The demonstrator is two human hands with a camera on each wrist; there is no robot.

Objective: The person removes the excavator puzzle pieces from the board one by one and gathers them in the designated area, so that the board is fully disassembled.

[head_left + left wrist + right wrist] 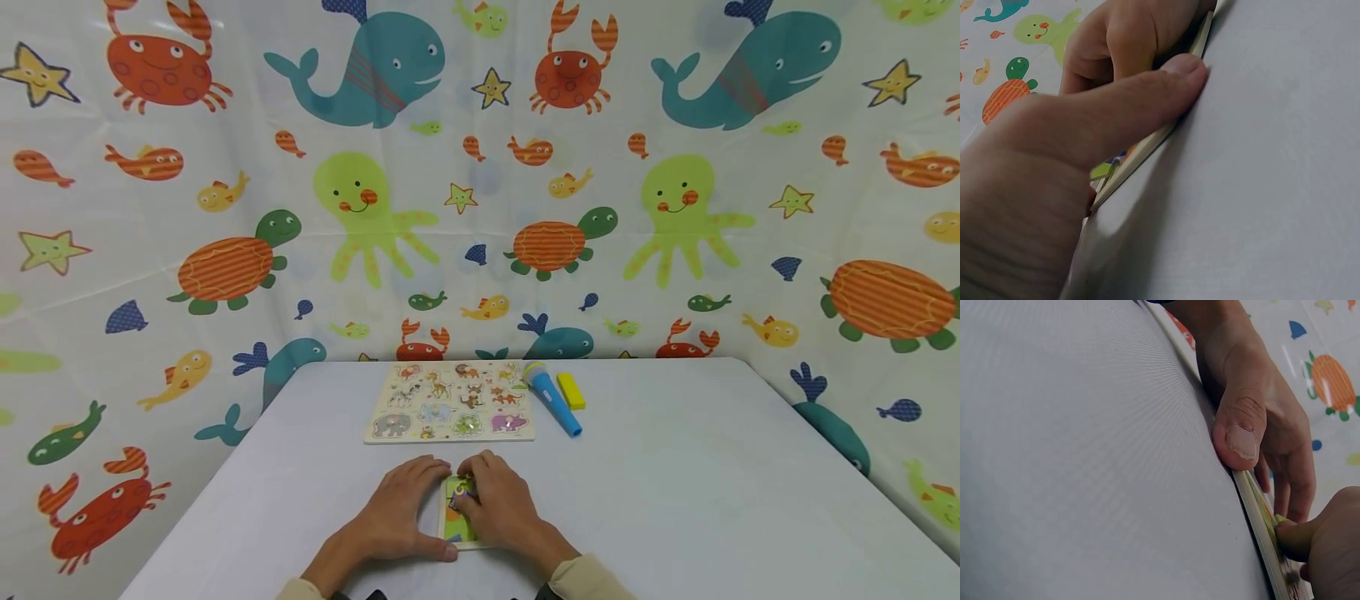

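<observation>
A small wooden puzzle board [452, 532] with a green and orange picture lies on the white table between both hands. My left hand [397, 510] grips it from the left, thumb on the near edge and fingertips by the far corner. In the left wrist view the left thumb [1147, 100] presses against the board's pale wooden rim [1138, 159]. Over the right part, my right hand [504, 504] pinches a puzzle piece [461, 493] with purple and yellow on it. The right hand covers much of the board, and the piece's outline is partly hidden.
Beyond the hands lies a larger wooden animal puzzle [450, 404] with several animal pieces in it. A blue toy microphone [553, 400] with a yellow head and a yellow block [572, 391] sit to its right. A sea-animal curtain [480, 208] hangs behind the table [712, 483].
</observation>
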